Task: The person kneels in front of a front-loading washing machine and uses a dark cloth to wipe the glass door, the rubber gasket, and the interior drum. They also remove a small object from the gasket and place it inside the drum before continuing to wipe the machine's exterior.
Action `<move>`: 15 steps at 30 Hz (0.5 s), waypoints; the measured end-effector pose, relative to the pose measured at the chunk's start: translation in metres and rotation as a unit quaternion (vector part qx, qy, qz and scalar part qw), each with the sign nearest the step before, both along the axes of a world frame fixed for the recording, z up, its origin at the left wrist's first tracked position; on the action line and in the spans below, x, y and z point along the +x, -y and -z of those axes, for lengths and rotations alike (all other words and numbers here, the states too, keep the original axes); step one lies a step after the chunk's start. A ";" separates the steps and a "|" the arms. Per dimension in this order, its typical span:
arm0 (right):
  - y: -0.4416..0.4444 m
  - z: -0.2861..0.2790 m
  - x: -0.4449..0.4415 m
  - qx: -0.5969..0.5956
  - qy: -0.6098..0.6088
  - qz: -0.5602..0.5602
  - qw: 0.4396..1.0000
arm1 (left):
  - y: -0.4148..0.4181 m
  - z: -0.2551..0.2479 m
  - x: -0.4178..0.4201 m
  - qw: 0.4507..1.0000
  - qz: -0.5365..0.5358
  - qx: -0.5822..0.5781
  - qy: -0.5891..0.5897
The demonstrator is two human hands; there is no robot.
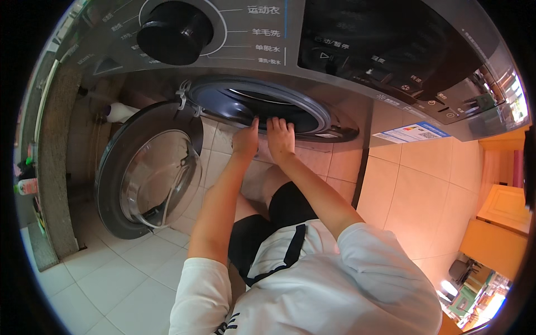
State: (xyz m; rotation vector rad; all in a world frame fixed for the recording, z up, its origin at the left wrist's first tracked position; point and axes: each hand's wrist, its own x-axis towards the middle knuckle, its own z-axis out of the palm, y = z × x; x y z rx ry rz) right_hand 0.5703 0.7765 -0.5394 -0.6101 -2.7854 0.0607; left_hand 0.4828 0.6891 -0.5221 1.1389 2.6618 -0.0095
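Note:
A front-loading washing machine's control panel [289,50] spans the top of the head view. Below it, the round drum opening with its grey rubber door seal [320,111] faces me. Its round glass door [157,176] hangs open on a metal hinge [188,98] to the left. My left hand [246,138] touches the lower rim of the opening, its fingers partly hidden. My right hand [281,136] lies close beside it, its fingertips curled over the same rim. Whether either hand pinches the seal cannot be told. The drum inside looks dark.
A black program knob [176,33] juts from the panel. Left of the door stand a rough grey post [58,167] and a white bottle [121,113]. Tiled floor [125,284] surrounds my bent legs. Orange wooden cabinets [496,234] are at the far right.

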 end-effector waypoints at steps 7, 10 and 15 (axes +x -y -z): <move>-0.003 0.010 0.004 0.038 -0.002 -0.014 0.999 | 0.001 0.006 0.015 0.998 -0.053 0.029 0.005; 0.002 0.011 0.009 0.041 0.011 -0.014 0.999 | 0.003 0.009 0.017 0.998 -0.058 0.020 0.000; 0.003 0.005 0.013 0.022 0.045 -0.020 0.999 | 0.000 0.008 0.019 0.998 -0.064 0.008 0.013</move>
